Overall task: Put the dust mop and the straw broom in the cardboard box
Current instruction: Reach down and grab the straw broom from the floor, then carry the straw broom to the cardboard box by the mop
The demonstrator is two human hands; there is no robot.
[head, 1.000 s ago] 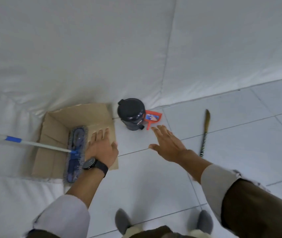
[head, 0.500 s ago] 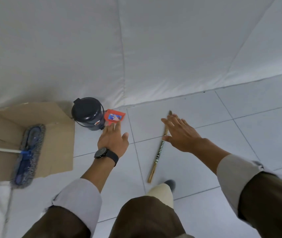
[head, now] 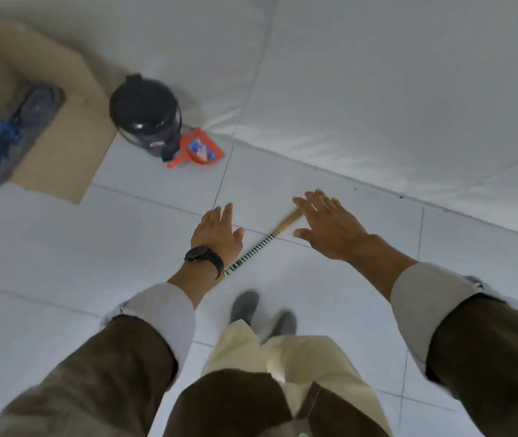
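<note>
The straw broom [head: 262, 244] lies on the tiled floor, a thin stick with a black-and-white banded handle; its far end is hidden under my right hand [head: 330, 227]. That hand hovers over it, fingers spread, holding nothing. My left hand [head: 218, 236], with a black watch on the wrist, is open just left of the handle and covers its near end. The dust mop [head: 14, 134] with its blue-grey head rests in the cardboard box [head: 71, 152] at the upper left, its white pole running off the left edge.
A black lidded bin [head: 145, 113] stands beside the box, with a small red dustpan [head: 199, 149] leaning at its right. White fabric [head: 377, 89] covers the wall behind. My grey shoes [head: 245, 305] stand on the tiles just below the broom.
The view has swung right, away from the box. My left hand left the box and both hands moved over to the broom on the floor; I stepped closer to it.
</note>
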